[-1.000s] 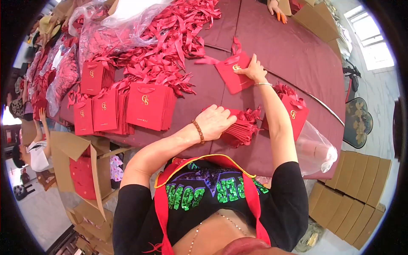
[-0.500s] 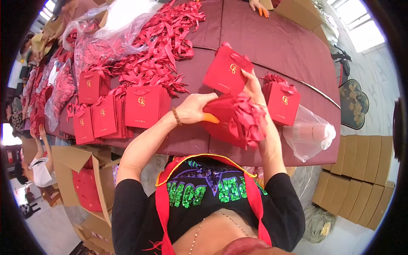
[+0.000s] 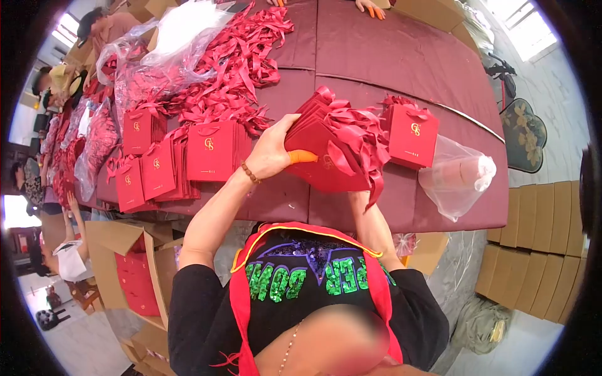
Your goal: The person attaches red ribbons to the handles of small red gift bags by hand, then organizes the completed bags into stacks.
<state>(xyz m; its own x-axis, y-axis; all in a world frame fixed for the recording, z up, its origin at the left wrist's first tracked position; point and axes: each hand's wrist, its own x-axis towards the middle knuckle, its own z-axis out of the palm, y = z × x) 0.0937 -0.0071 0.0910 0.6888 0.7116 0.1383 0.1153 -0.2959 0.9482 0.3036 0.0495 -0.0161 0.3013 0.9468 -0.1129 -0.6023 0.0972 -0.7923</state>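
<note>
Stack of red gift bags above table: left hand grasps its left edge; right hand hidden beneath, grip cannot be told.

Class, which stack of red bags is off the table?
The stack in the left hand, tilted, ribbons dangling; the other stacks lie on the cloth.

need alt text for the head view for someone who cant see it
A person's left hand grips a stack of flat red bags with ribbon handles, tilted over a maroon table; the right hand is hidden beneath it. More bag piles and loose ribbons lie to the left, a smaller stack and a plastic bag to the right.
</note>
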